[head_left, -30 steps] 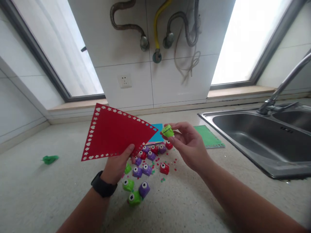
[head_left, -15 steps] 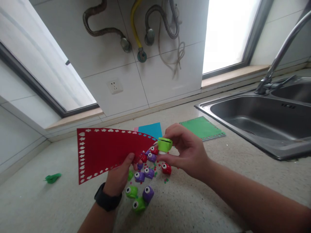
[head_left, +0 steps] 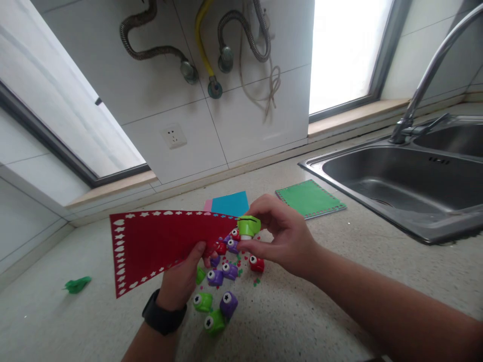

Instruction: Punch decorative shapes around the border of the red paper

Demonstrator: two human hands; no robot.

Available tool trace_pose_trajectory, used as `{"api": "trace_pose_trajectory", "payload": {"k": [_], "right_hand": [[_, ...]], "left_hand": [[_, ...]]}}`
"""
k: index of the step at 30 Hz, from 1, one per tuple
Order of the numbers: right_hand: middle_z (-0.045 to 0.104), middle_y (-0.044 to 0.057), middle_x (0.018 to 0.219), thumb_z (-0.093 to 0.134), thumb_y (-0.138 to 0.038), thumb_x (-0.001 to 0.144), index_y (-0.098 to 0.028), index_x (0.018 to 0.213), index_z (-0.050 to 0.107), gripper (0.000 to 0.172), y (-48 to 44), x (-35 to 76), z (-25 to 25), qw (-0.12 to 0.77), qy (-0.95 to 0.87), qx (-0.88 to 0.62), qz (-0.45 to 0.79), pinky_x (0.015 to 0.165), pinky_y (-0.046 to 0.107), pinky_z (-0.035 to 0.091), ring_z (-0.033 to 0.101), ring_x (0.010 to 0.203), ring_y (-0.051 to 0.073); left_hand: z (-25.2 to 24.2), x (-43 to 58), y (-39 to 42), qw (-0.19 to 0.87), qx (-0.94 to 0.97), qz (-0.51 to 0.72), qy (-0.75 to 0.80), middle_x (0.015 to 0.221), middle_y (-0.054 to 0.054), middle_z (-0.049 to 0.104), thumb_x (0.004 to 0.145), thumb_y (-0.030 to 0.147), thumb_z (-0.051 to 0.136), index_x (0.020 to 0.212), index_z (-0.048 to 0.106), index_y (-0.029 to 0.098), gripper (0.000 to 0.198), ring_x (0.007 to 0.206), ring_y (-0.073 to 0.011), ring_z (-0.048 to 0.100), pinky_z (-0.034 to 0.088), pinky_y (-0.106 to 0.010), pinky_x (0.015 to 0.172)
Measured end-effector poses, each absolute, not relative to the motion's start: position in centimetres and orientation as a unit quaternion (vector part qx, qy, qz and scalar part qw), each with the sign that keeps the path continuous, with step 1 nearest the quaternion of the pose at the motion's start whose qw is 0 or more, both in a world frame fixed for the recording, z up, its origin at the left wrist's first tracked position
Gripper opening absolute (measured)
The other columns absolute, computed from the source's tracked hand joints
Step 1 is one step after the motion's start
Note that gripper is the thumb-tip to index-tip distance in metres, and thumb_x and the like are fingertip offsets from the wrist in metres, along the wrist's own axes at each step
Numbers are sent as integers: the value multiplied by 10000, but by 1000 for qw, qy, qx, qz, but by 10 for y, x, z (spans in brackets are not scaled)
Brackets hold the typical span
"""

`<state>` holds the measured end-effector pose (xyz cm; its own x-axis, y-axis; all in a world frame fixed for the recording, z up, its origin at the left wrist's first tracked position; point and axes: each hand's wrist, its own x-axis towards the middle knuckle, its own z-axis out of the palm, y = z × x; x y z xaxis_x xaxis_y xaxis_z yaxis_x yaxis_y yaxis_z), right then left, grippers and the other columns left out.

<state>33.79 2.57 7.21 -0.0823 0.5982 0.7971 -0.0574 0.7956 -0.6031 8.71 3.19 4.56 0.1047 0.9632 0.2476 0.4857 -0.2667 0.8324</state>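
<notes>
My left hand (head_left: 184, 274), with a black band on its wrist, grips a red paper sheet (head_left: 158, 241) by its lower edge, thumb on top. Hearts, stars and flower shapes are cut out along the sheet's borders. Between thumb and fingers, my right hand (head_left: 283, 239) holds a light green craft punch (head_left: 249, 227) at the sheet's right end, where the paper's edge meets the punch. Whether the paper is inside its slot I cannot tell. Below lie purple punches (head_left: 228, 304), green punches (head_left: 214, 322) and a red punch (head_left: 256, 263), among tiny paper bits (head_left: 257, 281).
Blue paper (head_left: 230, 202) with a pink edge lies behind the hands. A stack topped by green bordered paper (head_left: 310, 197) is beside the steel sink (head_left: 362, 201) with its faucet (head_left: 418, 100). Crumpled green material (head_left: 77, 285) rests at the left of the counter (head_left: 75, 327).
The green punch has come to the end of the red sheet, its slot side now over the paper's edge. The sheet's left end sits a little lower; the whole view has shifted slightly.
</notes>
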Motion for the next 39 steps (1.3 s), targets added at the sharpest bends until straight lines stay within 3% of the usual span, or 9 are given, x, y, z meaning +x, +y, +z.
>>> {"api": "trace_pose_trajectory", "payload": {"k": [4, 12, 16, 19, 24, 30, 34, 39], "right_hand": [[600, 43, 958, 834, -298, 765, -208, 1111, 639, 407, 28, 339, 72, 634, -703, -238, 218, 721, 302, 499, 564, 857, 142], [615, 55, 935, 818, -321, 785, -149, 1059, 691, 348, 26, 340, 78, 617, -723, -249, 185, 714, 273, 504, 582, 835, 119], [629, 62, 944, 803, -333, 801, -151, 1075, 692, 348, 27, 340, 77, 610, -730, -251, 179, 757, 305, 508, 593, 867, 139], [641, 63, 967, 782, -363, 821, -160, 1076, 677, 342, 30, 339, 73, 599, -722, -263, 226, 763, 311, 512, 602, 866, 143], [656, 87, 971, 798, -428, 782, -143, 1076, 641, 439, 37, 336, 65, 555, -675, -309, 374, 744, 315, 526, 616, 846, 161], [674, 64, 891, 836, -374, 721, -113, 971, 647, 408, 40, 329, 70, 520, -574, -297, 558, 658, 257, 501, 605, 728, 114], [644, 25, 741, 842, -401, 708, -89, 921, 679, 410, 38, 327, 75, 511, -547, -307, 588, 602, 220, 478, 555, 614, 74], [639, 40, 758, 789, -442, 792, -85, 904, 683, 389, 40, 323, 67, 513, -544, -305, 590, 586, 216, 455, 535, 608, 71]], "left_hand": [[42, 84, 33, 301, 663, 361, 583, 750, -48, 673, 939, 682, 445, 638, 632, 185, 610, 722, -182, 635, 454, -315, 915], [37, 78, 35, 216, 684, 360, 597, 838, -40, 727, 904, 681, 506, 696, 735, 237, 541, 832, -228, 680, 418, -349, 1024], [40, 82, 34, 249, 657, 355, 617, 864, -60, 736, 852, 716, 535, 769, 771, 232, 545, 850, -257, 698, 483, -380, 996], [41, 85, 33, 260, 653, 374, 605, 906, -79, 740, 841, 688, 574, 769, 766, 204, 526, 889, -258, 707, 528, -364, 962], [37, 87, 36, 171, 664, 467, 559, 1123, -120, 708, 817, 565, 678, 1016, 746, 134, 480, 1122, -294, 652, 417, -422, 1135], [30, 87, 39, 178, 666, 497, 527, 1221, -115, 676, 836, 488, 719, 1160, 707, 147, 471, 1217, -261, 604, 359, -413, 1187], [31, 90, 38, 227, 651, 507, 517, 1234, -103, 675, 839, 486, 728, 1222, 687, 160, 504, 1228, -244, 602, 382, -395, 1174], [35, 94, 35, 285, 646, 516, 485, 1258, -109, 663, 850, 477, 731, 1247, 676, 143, 522, 1275, -226, 569, 401, -345, 1163]]}}
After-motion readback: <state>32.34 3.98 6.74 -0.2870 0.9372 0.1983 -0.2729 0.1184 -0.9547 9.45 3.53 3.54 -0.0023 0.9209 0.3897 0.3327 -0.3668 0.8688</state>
